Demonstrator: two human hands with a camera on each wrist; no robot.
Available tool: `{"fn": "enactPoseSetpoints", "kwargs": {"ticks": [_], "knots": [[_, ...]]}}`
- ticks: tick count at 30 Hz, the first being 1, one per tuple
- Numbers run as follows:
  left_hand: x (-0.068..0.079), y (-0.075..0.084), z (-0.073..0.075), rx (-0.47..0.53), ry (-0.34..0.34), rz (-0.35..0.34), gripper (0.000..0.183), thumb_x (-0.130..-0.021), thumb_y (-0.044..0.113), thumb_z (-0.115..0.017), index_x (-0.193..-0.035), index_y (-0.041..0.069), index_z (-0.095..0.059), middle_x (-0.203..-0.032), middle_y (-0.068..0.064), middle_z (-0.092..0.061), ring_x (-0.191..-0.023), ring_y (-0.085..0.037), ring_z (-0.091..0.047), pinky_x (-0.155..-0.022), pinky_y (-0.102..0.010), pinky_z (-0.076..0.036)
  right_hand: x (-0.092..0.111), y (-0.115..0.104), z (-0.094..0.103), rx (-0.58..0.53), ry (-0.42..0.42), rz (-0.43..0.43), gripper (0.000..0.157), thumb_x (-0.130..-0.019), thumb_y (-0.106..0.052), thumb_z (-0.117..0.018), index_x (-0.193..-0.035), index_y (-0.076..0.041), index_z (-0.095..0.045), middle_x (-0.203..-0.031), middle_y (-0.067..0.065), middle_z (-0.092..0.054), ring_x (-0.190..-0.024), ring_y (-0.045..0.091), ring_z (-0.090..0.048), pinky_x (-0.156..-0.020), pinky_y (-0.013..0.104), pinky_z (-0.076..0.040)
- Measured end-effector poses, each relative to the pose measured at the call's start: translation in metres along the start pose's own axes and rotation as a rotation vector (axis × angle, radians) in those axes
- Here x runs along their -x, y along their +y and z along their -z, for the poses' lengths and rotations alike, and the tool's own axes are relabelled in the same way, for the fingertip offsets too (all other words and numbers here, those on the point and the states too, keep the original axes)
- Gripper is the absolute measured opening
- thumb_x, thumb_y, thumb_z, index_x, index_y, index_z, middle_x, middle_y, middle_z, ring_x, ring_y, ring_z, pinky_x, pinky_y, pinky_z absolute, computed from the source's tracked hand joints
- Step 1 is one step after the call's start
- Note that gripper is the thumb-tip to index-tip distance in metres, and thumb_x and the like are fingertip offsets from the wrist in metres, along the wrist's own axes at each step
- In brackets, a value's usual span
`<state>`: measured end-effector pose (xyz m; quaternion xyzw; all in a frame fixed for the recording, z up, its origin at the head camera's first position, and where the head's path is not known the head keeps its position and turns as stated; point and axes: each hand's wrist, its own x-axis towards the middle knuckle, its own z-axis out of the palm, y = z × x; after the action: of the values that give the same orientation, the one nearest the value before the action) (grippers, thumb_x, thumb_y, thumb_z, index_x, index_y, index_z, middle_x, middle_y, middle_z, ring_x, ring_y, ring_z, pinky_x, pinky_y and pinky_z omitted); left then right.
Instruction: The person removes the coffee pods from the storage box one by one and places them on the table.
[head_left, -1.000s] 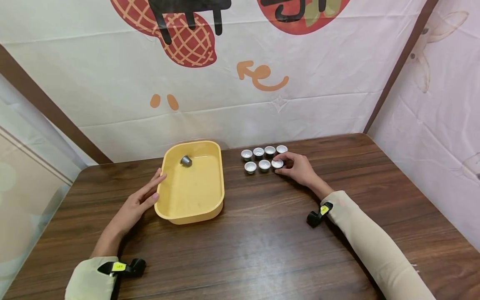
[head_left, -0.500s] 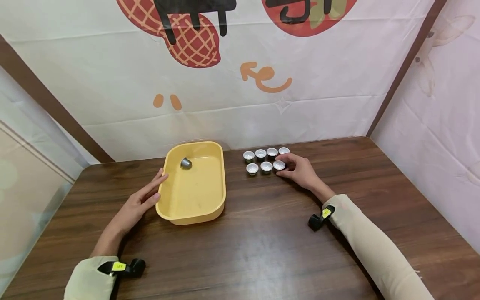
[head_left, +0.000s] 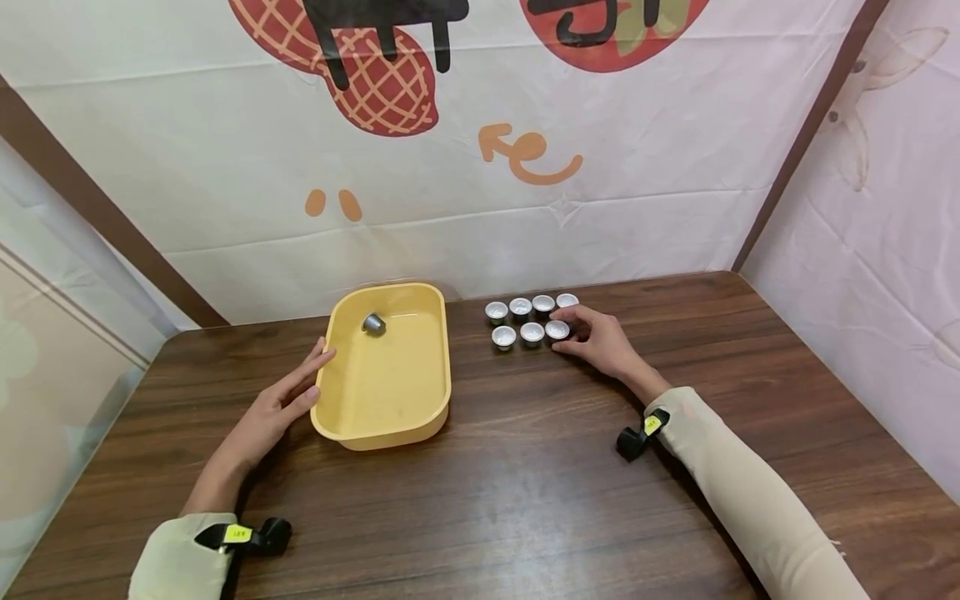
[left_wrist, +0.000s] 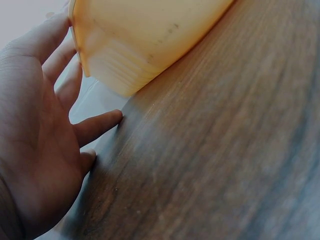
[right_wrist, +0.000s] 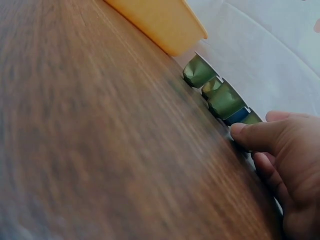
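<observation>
My right hand (head_left: 606,342) has its thumb and fingers around a coffee capsule (head_left: 557,331) at the right end of the front row, and this capsule stands on the table. Several more silver-lidded capsules (head_left: 520,308) stand in two rows beside and behind it. From the side, in the right wrist view, a green capsule (right_wrist: 227,100) shows its foil body. A yellow plastic tray (head_left: 382,437) lies left of the rows, with one dark grey capsule (head_left: 374,324) tipped over inside. With extended, spread fingers my left hand (head_left: 273,408) touches the tray's left rim.
The brown wood-grain table (head_left: 480,517) meets a printed fabric backdrop (head_left: 420,233) right behind the tray and capsules. Another fabric wall (head_left: 885,317) runs along the right side. Each forearm wears a black strap with a small camera.
Both hands keep their places at the tray and at the front-row capsule. The head view has shifted very slightly.
</observation>
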<state>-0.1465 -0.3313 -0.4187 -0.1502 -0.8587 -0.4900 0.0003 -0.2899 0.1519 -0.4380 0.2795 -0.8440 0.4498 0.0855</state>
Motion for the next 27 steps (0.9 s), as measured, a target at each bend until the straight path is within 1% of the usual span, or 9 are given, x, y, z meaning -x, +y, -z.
{"fn": "enactPoseSetpoints", "kwargs": {"ticks": [7,13,19,22,25,27], "knots": [[-0.001,0.004,0.001,0.009,-0.007,-0.026,0.053,-0.101,0.009,-0.048,-0.151,0.021,-0.033,-0.159,0.006,-0.011,-0.142,-0.004,-0.010,-0.097,-0.006,-0.021,-0.001,-0.001,0.003,-0.012,0.000,0.012,0.041,-0.076,-0.012,-0.083,-0.113,-0.011,-0.067,-0.103,0.001,-0.067,-0.085,0.015,-0.063,-0.071,0.029,-0.051],[-0.002,0.005,0.001,0.002,-0.009,-0.036,0.054,-0.101,0.009,-0.047,-0.151,0.021,-0.032,-0.159,0.005,-0.011,-0.142,-0.003,-0.010,-0.097,-0.006,-0.021,-0.005,-0.004,0.009,0.004,-0.004,0.045,0.043,-0.074,-0.016,-0.084,-0.114,-0.010,-0.067,-0.094,0.001,-0.066,-0.076,0.014,-0.062,-0.068,0.030,-0.050],[-0.004,0.001,0.000,-0.004,0.002,-0.028,0.052,-0.101,0.010,-0.047,-0.150,0.022,-0.035,-0.159,0.007,-0.012,-0.142,-0.001,-0.011,-0.097,-0.005,-0.022,-0.010,-0.013,0.017,0.046,-0.003,0.117,0.047,-0.072,-0.019,-0.085,-0.114,-0.008,-0.067,-0.085,0.008,-0.062,-0.065,0.014,-0.058,-0.061,0.030,-0.047],[-0.004,0.001,-0.001,-0.005,0.002,-0.028,0.052,-0.101,0.010,-0.047,-0.150,0.022,-0.034,-0.159,0.007,-0.012,-0.141,-0.001,-0.011,-0.097,-0.005,-0.022,-0.011,-0.017,0.018,0.064,-0.002,0.153,0.046,-0.073,-0.020,-0.085,-0.113,-0.008,-0.067,-0.081,0.009,-0.060,-0.061,0.013,-0.057,-0.060,0.030,-0.047],[-0.002,0.002,-0.001,-0.012,0.002,-0.017,0.052,-0.101,0.011,-0.047,-0.150,0.023,-0.035,-0.159,0.007,-0.012,-0.141,0.001,-0.012,-0.096,-0.005,-0.022,-0.011,-0.023,0.018,0.073,-0.012,0.190,0.044,-0.074,-0.021,-0.084,-0.113,-0.009,-0.067,-0.080,0.008,-0.059,-0.059,0.012,-0.056,-0.059,0.031,-0.046],[0.000,0.003,-0.001,-0.016,0.000,-0.008,0.052,-0.101,0.012,-0.047,-0.150,0.023,-0.035,-0.159,0.007,-0.012,-0.141,0.001,-0.012,-0.095,-0.005,-0.022,-0.011,-0.028,0.016,0.060,-0.019,0.214,0.041,-0.076,-0.020,-0.083,-0.113,-0.009,-0.067,-0.081,0.008,-0.059,-0.061,0.014,-0.055,-0.059,0.034,-0.047]]}}
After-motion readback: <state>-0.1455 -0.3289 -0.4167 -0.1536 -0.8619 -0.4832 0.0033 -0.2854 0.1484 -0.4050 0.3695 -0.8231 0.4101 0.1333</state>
